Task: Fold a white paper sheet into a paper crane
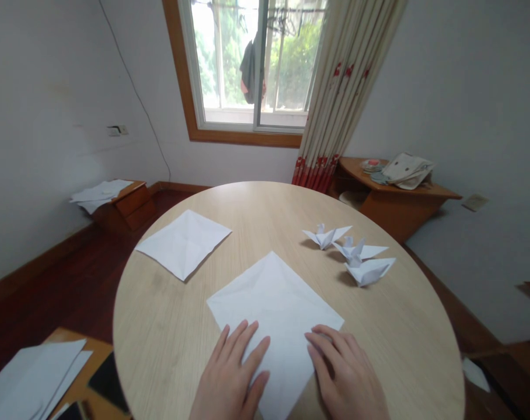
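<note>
A square sheet of white paper (276,303) lies flat on the round table, one corner pointing away from me and faint creases showing near that corner. My left hand (232,370) rests on its lower left part with the fingers stretched and slightly apart. On the lower right edge lies my right hand (344,367), its fingertips touching the paper and its fingers loosely bent and apart. Neither hand grips anything. The sheet's nearest corner runs down to the bottom of the view between the hands.
Another creased white sheet (185,244) lies at the table's (256,201) left. Three folded paper cranes (328,236) stand at the right. A stool with papers (37,373) is at lower left. Beyond are a drawer cabinet (133,204), a corner shelf (379,204) and a curtain (339,87).
</note>
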`<action>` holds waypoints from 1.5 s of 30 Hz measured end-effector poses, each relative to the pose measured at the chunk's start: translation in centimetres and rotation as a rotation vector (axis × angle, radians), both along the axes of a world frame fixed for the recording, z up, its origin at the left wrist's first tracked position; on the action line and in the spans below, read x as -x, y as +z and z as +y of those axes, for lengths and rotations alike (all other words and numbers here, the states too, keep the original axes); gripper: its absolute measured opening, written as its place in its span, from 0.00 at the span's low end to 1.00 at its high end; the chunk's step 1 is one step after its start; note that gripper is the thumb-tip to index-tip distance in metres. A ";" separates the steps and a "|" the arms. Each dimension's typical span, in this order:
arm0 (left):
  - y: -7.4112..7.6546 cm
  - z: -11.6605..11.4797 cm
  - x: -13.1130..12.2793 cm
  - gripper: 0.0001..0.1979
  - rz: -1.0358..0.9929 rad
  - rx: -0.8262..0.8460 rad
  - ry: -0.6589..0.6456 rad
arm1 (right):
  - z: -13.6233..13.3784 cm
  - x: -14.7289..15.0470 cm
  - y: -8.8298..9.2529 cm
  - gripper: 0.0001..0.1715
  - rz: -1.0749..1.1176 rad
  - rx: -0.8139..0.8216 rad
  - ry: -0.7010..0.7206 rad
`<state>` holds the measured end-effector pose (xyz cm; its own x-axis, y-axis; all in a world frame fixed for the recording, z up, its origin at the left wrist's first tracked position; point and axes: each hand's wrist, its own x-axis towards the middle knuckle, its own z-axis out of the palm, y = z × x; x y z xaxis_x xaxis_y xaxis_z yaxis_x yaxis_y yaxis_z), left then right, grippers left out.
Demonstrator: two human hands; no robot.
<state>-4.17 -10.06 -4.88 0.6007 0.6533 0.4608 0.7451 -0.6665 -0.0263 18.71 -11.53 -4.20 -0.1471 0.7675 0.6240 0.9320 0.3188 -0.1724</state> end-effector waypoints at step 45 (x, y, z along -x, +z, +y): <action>4.0 3.8 2.6 0.25 0.189 0.340 -0.332 | 0.4 0.6 -2.3 0.25 -0.190 0.159 0.117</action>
